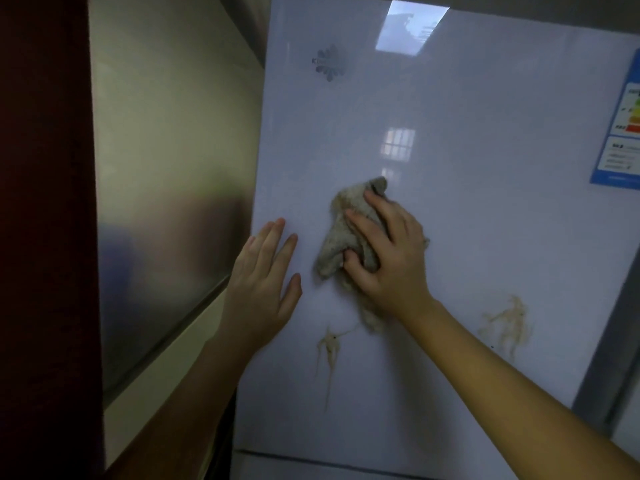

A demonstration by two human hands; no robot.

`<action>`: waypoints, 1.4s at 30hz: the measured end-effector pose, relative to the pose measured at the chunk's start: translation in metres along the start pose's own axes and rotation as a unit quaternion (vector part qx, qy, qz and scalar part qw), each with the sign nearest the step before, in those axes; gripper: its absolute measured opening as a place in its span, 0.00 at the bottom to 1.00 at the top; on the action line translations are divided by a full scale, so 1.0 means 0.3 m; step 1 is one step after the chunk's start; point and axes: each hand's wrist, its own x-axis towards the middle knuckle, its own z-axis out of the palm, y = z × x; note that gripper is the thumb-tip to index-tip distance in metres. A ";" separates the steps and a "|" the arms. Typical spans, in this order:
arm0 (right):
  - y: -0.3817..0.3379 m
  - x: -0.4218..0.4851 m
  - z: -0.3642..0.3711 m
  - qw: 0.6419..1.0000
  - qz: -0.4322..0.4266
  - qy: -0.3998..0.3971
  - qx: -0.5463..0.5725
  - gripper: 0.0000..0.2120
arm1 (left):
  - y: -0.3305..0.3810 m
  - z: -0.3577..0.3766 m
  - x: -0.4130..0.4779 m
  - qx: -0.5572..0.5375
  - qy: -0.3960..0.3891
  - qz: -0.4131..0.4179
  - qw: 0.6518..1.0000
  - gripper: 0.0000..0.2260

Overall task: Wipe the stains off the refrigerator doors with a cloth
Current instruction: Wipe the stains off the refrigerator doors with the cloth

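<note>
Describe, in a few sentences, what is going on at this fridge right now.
A person is wiping the fridge door bare-handed. The right grip holds a bunched cloth against the middle of the door. The left grip rests flat on the door near its left edge. Two stains remain lower down: the left stain just below the cloth and the right stain further right. A label sits at the door's right edge.
</note>
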 end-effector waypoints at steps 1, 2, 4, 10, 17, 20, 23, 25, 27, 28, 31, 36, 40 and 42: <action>0.000 0.006 -0.003 1.000 0.009 0.004 -0.001 0.26 | 0.001 -0.001 0.000 0.001 -0.001 0.000 1.000 0.26; 0.000 0.007 -0.007 1.000 0.011 0.004 -0.002 0.26 | 0.003 -0.003 0.000 0.002 -0.001 -0.001 1.000 0.26; 0.007 0.000 -0.018 1.000 0.009 0.000 -0.004 0.26 | 0.005 -0.005 0.001 0.005 0.000 0.001 1.000 0.26; 0.056 -0.010 -0.084 0.998 0.055 0.014 -0.013 0.26 | 0.035 -0.003 0.015 0.033 0.005 -0.008 0.999 0.26; 0.100 -0.037 -0.110 0.999 0.026 -0.001 -0.023 0.25 | 0.067 0.005 0.078 0.063 0.007 0.001 0.998 0.26; 0.131 -0.054 -0.136 0.999 0.035 0.008 -0.034 0.25 | 0.088 0.010 0.113 0.061 0.003 0.022 0.998 0.25; 0.180 -0.082 -0.179 0.996 0.062 0.031 -0.049 0.26 | 0.120 0.021 0.141 0.053 0.006 0.035 0.998 0.25; 0.218 -0.116 -0.214 0.993 0.086 0.050 -0.058 0.26 | 0.149 0.033 0.156 0.045 0.007 0.042 0.998 0.25; 0.249 -0.171 -0.251 0.989 0.119 0.061 -0.058 0.26 | 0.186 0.049 0.164 0.040 0.009 0.051 0.998 0.25; 0.260 -0.207 -0.267 0.988 0.133 0.062 -0.056 0.27 | 0.206 0.059 0.165 0.039 0.010 0.054 0.998 0.25; 0.285 -0.310 -0.309 0.986 0.154 0.036 -0.054 0.27 | 0.259 0.092 0.162 0.037 0.006 0.047 0.998 0.25; 0.337 -0.333 -0.365 0.986 0.152 0.027 -0.064 0.28 | 0.283 0.122 0.160 0.025 0.013 0.021 0.999 0.26; 0.297 -0.272 -0.330 0.973 0.216 0.080 -0.022 0.26 | 0.297 0.124 0.165 0.018 0.025 0.005 1.000 0.25; 0.262 -0.257 -0.302 0.978 0.198 0.066 -0.016 0.26 | 0.323 0.122 0.167 0.012 0.028 -0.014 0.999 0.25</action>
